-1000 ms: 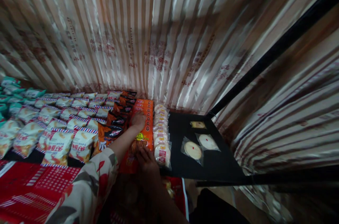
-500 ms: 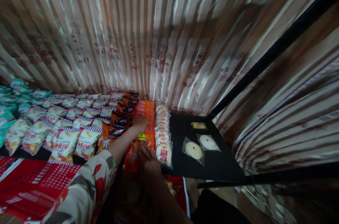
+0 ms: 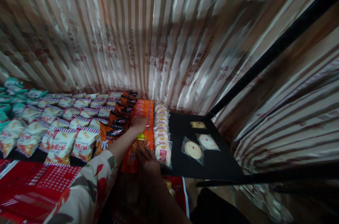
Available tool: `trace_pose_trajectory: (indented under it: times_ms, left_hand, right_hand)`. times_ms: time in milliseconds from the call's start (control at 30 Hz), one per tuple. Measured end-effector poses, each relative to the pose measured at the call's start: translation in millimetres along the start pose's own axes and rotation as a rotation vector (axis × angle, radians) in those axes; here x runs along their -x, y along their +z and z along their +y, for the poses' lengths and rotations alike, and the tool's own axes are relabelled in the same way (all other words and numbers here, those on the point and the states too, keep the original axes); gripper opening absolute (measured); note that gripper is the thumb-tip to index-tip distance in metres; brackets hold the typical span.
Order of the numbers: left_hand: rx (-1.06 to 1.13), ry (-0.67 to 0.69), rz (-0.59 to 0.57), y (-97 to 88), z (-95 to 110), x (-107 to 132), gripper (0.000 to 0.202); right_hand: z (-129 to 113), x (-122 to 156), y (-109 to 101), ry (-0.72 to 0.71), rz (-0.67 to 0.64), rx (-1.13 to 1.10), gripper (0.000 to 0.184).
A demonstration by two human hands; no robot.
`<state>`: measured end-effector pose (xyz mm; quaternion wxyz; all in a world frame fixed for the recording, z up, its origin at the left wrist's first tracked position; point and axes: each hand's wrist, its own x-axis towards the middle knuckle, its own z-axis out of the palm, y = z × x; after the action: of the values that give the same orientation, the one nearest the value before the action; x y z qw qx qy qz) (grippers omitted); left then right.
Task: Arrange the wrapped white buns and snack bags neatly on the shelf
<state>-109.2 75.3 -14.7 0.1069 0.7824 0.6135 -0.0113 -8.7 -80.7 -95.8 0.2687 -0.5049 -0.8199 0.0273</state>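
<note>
A row of overlapping orange snack packets (image 3: 148,133) lies on the black shelf, the front one with sticks pictured on it. My left hand (image 3: 139,124) reaches over the upper part of the front packet, its fingers curled down at the top edge and partly hidden. My right hand (image 3: 148,163) rests at the front packet's lower right, fingers stretched out across its face; the thumb is not visible. Left of the orange row stand black-and-orange bags (image 3: 112,130). To its right runs a row of clear-wrapped round white crackers (image 3: 162,151).
White shrimp-snack bags (image 3: 60,146) fill the left, with teal bags (image 3: 13,84) beyond. Flat round packs (image 3: 194,149) and a small yellow pack (image 3: 198,125) lie on the black shelf (image 3: 212,167). A red crate (image 3: 39,188) sits below. Striped sheeting (image 3: 159,40) hangs behind; a black pole (image 3: 265,61) slants at right.
The view has shifted slightly, with the bags at left appearing a little further left. Both hands stay at the front orange packet, almost unmoved.
</note>
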Motion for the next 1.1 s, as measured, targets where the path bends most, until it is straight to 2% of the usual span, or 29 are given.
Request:
trace_pose_trajectory:
  times_ms: [367,533,700,867,1100]
  left_hand:
    - [-0.076,-0.037,-0.01,2.4,1.4,-2.9,0.032]
    - [-0.067,-0.061,0.02,2.4,4.4,-3.2,0.022]
    - [-0.04,-0.063,0.039,1.6,3.5,-2.5,0.03]
    - [-0.028,-0.05,0.074,2.9,2.7,2.4,0.031]
    - [0.0,-0.077,0.117,8.2,13.0,18.4,0.034]
  right_hand:
    - [0.5,-3.1,-1.8,-0.014,-0.035,-0.001,0.041]
    - [-1.9,-5.4,-10.8,0.011,-0.062,-0.015,0.042]
    - [-3.0,-7.3,-18.5,0.029,-0.108,-0.03,0.041]
    - [-0.8,-6.8,-15.3,0.0,-0.102,-0.014,0.04]
    - [3.7,-7.0,-14.3,-0.003,-0.153,-0.002,0.046]
